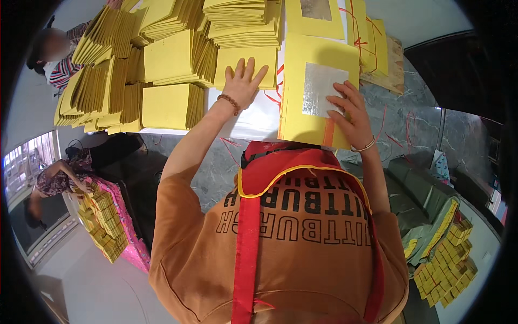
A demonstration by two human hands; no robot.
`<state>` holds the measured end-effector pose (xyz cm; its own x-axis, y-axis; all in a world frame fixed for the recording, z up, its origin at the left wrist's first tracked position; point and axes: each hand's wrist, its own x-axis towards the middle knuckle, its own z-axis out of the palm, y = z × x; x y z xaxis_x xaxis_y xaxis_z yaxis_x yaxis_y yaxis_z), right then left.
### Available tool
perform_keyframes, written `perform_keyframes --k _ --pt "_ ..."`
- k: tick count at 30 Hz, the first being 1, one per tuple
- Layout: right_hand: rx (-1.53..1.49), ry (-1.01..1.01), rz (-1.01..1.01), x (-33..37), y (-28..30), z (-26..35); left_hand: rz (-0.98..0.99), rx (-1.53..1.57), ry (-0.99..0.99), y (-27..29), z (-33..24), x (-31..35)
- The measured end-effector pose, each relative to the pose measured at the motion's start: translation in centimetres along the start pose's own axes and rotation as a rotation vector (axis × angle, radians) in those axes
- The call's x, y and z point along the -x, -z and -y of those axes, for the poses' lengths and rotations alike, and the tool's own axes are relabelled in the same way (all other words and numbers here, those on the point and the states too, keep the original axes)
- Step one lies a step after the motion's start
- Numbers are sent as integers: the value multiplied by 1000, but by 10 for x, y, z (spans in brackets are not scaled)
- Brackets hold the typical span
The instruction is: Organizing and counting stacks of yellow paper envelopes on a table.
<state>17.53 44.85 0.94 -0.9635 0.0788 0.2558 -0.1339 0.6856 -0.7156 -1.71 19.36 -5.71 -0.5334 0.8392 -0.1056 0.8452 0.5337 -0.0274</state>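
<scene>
My left hand (243, 86), a beaded bracelet on its wrist, lies with fingers spread on a low stack of yellow paper (224, 69). Under my right hand (349, 114) is a larger yellow sheet (302, 49) with a silver foil square (317, 81) in its middle and an orange strip near its lower edge. The right fingers are slightly bent and apart, resting over the foil and the sheet's right side. How many sheets lie beneath that top one is hidden. Red string (274, 97) shows between the two piles.
Fanned stacks of folded yellow paper (167, 56) fill the table's left side. Tied yellow bundles (372, 46) lie at the far right. A co-worker (59, 62) is at far left; another person (59, 175) is beside a pink-covered surface (116, 208). More yellow bundles (445, 264) stand by a green sofa (415, 200).
</scene>
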Motion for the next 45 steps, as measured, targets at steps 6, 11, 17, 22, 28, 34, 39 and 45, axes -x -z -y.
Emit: perform_keyframes --k 6,11,17,22,28,34,39,45 --pt "-19 -3 -1 0 0 -1 190 -94 87 14 -13 -16" --pt "-10 -8 -5 2 -1 -2 53 -20 139 -13 -14 -7" --pt "24 -3 4 3 0 -3 32 162 108 -5 -8 -6" --pt "0 -2 -6 2 0 -2 -150 347 31 25 -5 4" --pt "4 4 -17 1 -1 -4 -395 729 -69 97 -40 18" --pt "-2 7 -33 1 -2 -4 -265 487 -379 110 -94 33" --pt "-40 13 -1 0 7 -14 -169 422 -475 108 -91 34" --pt "-486 -128 50 -2 14 -14 -327 618 -561 105 -91 29"
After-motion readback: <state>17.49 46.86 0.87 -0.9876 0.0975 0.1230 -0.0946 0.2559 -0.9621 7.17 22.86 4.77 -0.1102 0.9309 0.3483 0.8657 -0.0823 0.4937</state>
